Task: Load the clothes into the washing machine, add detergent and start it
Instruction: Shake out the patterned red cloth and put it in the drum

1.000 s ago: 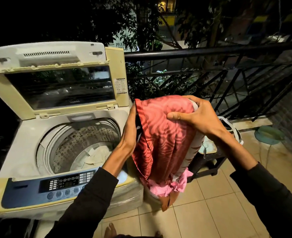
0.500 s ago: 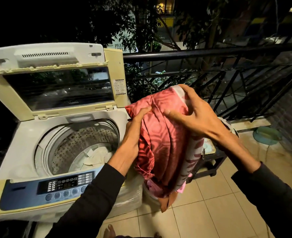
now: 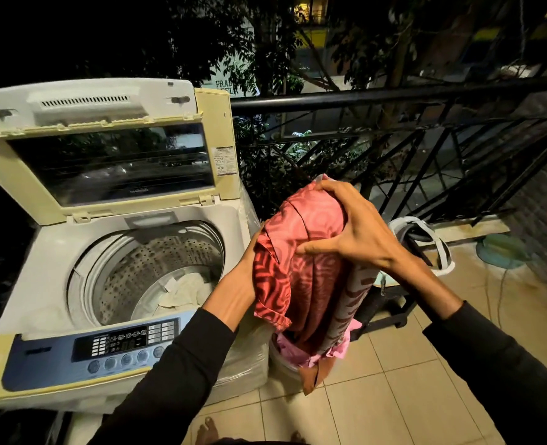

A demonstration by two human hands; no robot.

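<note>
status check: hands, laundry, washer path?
Both hands, left and right, grip red patterned cloth, right of washer. Lid up, drum open, pale item inside. Nothing blocking.

We are on the balcony of a home at night. A top-loading washing machine (image 3: 114, 252) stands at the left of the frame with its lid (image 3: 105, 146) raised, on a floor of pale tiles (image 3: 394, 396) that fills the lower right. A black metal railing (image 3: 394, 97) runs across the upper right, and beyond it we see dark trees (image 3: 265, 43) and a lit window (image 3: 310, 11) of another building at the top centre.
</note>
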